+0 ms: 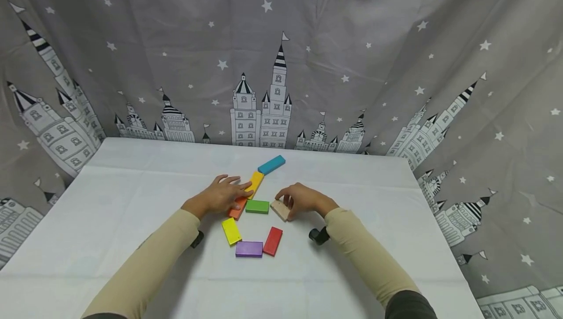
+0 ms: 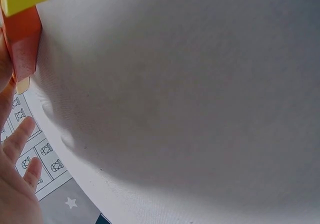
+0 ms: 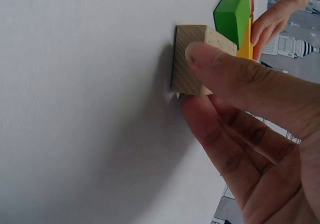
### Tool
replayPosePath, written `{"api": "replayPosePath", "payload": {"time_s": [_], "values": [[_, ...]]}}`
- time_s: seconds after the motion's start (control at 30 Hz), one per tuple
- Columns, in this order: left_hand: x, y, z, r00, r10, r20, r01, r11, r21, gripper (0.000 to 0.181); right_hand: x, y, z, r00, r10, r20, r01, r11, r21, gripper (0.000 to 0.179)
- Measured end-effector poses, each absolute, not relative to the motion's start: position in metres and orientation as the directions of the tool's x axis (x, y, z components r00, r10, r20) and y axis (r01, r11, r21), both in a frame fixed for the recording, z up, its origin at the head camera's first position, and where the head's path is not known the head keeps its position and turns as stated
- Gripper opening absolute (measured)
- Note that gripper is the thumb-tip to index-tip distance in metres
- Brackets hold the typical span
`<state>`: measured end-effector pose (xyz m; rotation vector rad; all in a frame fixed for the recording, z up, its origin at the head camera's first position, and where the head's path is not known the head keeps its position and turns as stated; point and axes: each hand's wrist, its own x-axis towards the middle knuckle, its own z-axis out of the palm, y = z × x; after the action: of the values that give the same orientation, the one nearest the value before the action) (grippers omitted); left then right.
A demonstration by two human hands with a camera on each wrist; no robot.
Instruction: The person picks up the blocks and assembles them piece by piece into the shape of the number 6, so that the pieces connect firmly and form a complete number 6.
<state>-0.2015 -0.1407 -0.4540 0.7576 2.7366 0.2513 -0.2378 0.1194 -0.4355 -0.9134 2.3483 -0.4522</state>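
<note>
With thumb and fingers, my right hand point(image 1: 305, 200) pinches a plain wooden block point(image 1: 280, 210), just right of a green block point(image 1: 257, 206). In the right wrist view the thumb presses the end of that wooden block point(image 3: 184, 78) close over the cloth, fingers along its side. My left hand point(image 1: 221, 195) rests spread at an amber block point(image 1: 255, 182) and an orange block point(image 1: 235, 212), fingertips on both. They form a slanted line, with a blue block point(image 1: 271, 164) at its upper end. In the left wrist view the left fingers lie by the orange block point(image 2: 24, 43).
Below the green block, a yellow block point(image 1: 231, 231), a purple block point(image 1: 249, 249) and a red block point(image 1: 272, 241) make a curve on the white cloth point(image 1: 132, 187). Behind the table hangs a grey curtain point(image 1: 325, 65) printed with castles and stars.
</note>
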Motion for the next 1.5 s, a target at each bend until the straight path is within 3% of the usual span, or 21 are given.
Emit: {"api": "replayPosePath", "payload": {"time_s": [0.6, 1.5], "values": [[-0.201, -0.139, -0.453, -0.825, 0.509, -0.247, 0.452, 0.855, 0.252, 0.051, -0.224, 0.124, -0.445, -0.684, -0.654, -0.323, -0.377, 0.696, -0.611, 0.055], [-0.201, -0.141, -0.455, -0.820, 0.520, -0.238, 0.461, 0.848, 0.263, 0.051, -0.218, 0.125, -0.456, -0.693, -0.674, -0.256, -0.369, 0.636, -0.678, 0.055]]}}
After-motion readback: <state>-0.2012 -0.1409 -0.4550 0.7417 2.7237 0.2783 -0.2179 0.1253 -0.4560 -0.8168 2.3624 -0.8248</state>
